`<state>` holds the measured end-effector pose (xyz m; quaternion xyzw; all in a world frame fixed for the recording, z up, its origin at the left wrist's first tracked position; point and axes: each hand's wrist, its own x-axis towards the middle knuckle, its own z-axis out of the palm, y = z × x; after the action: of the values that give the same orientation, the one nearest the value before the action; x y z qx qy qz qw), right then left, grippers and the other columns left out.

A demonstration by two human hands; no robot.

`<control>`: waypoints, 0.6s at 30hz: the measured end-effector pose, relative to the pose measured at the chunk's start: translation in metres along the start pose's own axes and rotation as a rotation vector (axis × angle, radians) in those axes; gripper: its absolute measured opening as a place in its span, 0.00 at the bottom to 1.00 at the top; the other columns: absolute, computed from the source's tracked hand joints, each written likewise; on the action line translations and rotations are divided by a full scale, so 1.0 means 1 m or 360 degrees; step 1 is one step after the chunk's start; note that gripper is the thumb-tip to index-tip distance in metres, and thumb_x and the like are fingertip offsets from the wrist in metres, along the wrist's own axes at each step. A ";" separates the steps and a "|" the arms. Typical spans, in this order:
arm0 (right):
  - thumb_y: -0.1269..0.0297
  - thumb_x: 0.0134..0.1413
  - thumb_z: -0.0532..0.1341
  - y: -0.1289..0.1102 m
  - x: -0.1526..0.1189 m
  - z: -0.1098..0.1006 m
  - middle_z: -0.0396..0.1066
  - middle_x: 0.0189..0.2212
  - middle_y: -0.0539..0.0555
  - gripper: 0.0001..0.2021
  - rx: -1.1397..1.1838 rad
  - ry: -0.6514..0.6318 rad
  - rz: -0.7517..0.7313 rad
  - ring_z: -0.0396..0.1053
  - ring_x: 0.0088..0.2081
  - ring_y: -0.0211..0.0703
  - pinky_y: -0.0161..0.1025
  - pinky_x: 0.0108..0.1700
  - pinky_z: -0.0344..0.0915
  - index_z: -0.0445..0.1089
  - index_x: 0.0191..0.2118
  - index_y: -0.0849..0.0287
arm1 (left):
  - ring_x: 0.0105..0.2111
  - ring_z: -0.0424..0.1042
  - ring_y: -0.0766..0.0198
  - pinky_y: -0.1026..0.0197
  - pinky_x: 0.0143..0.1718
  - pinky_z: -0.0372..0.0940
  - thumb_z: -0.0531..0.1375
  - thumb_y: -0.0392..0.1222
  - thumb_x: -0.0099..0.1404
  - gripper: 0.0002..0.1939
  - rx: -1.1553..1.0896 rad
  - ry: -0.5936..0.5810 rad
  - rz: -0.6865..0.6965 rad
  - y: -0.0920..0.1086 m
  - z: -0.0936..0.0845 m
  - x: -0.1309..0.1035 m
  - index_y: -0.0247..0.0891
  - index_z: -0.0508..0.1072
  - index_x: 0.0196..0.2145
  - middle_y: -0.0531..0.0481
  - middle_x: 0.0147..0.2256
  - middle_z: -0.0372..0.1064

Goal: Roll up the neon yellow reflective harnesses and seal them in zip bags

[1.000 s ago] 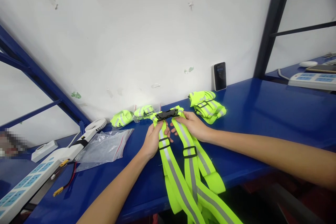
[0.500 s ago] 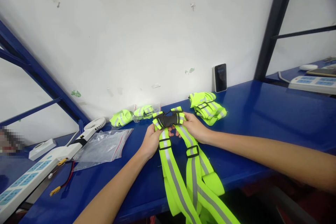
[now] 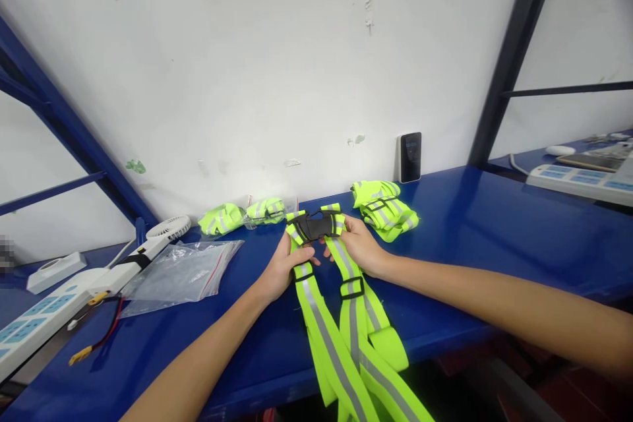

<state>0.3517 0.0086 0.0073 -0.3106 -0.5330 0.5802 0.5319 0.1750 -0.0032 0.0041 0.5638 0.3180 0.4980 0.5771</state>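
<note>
A neon-yellow reflective strap harness (image 3: 324,323) with grey stripes hangs between my hands and over the table's front edge. Its black buckle (image 3: 316,227) is joined at the top, between two looped strap ends. My left hand (image 3: 285,265) grips the strap just left of the buckle, thumb across it. On the right side, my right hand (image 3: 360,247) holds the other strap end, its fingertips partly behind the webbing. Black slider buckles sit on both straps below my hands.
Blue table (image 3: 484,224); folded yellow straps (image 3: 388,211) at back right, a black-fronted device (image 3: 410,157) against the wall, two bagged bundles (image 3: 222,218) at back left. Further left: clear zip bag (image 3: 182,273), white fan (image 3: 169,227), power strip (image 3: 44,310), wire connectors (image 3: 82,355).
My left thumb has shifted onto the strap below the buckle. The view has turned slightly, so the background sits differently. Both hands still hold the harness.
</note>
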 end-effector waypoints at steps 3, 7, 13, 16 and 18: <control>0.65 0.50 0.61 0.001 -0.001 0.000 0.74 0.27 0.50 0.08 -0.0028 -0.0013 -0.0029 0.71 0.21 0.40 0.37 0.22 0.68 0.67 0.37 0.58 | 0.28 0.64 0.68 0.59 0.33 0.70 0.65 0.46 0.59 0.19 -0.0029 -0.0006 -0.0048 0.000 0.000 0.000 0.39 0.66 0.45 0.53 0.33 0.64; 0.62 0.51 0.63 -0.004 -0.005 0.005 0.74 0.27 0.50 0.10 -0.0049 -0.0112 -0.0026 0.71 0.21 0.41 0.38 0.23 0.68 0.66 0.39 0.57 | 0.26 0.63 0.69 0.60 0.33 0.69 0.59 0.49 0.65 0.12 0.0033 -0.0100 -0.0064 0.002 0.004 -0.001 0.36 0.67 0.36 0.54 0.28 0.62; 0.56 0.56 0.62 -0.007 -0.014 0.013 0.71 0.27 0.50 0.12 0.0006 -0.0303 -0.0050 0.72 0.25 0.42 0.40 0.28 0.69 0.61 0.37 0.56 | 0.26 0.69 0.67 0.61 0.34 0.68 0.55 0.50 0.69 0.14 0.0008 -0.0231 0.0066 0.006 0.010 -0.001 0.36 0.66 0.33 0.54 0.26 0.63; 0.56 0.54 0.64 -0.004 -0.014 0.013 0.70 0.30 0.49 0.14 0.0075 -0.0406 -0.0086 0.71 0.29 0.40 0.41 0.33 0.70 0.60 0.40 0.56 | 0.28 0.71 0.65 0.60 0.34 0.68 0.56 0.51 0.68 0.15 0.0145 -0.0178 0.0128 0.007 0.004 0.002 0.35 0.68 0.34 0.50 0.28 0.68; 0.57 0.54 0.64 -0.004 -0.013 0.013 0.70 0.33 0.49 0.14 0.0087 -0.0404 -0.0084 0.71 0.34 0.41 0.42 0.40 0.70 0.62 0.42 0.56 | 0.29 0.71 0.64 0.61 0.34 0.67 0.58 0.52 0.67 0.16 0.0271 -0.0075 0.0207 0.008 -0.001 0.004 0.34 0.69 0.35 0.49 0.30 0.70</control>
<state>0.3437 -0.0083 0.0113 -0.2059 -0.5878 0.6151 0.4835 0.1733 0.0000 0.0122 0.6417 0.3083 0.4923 0.5008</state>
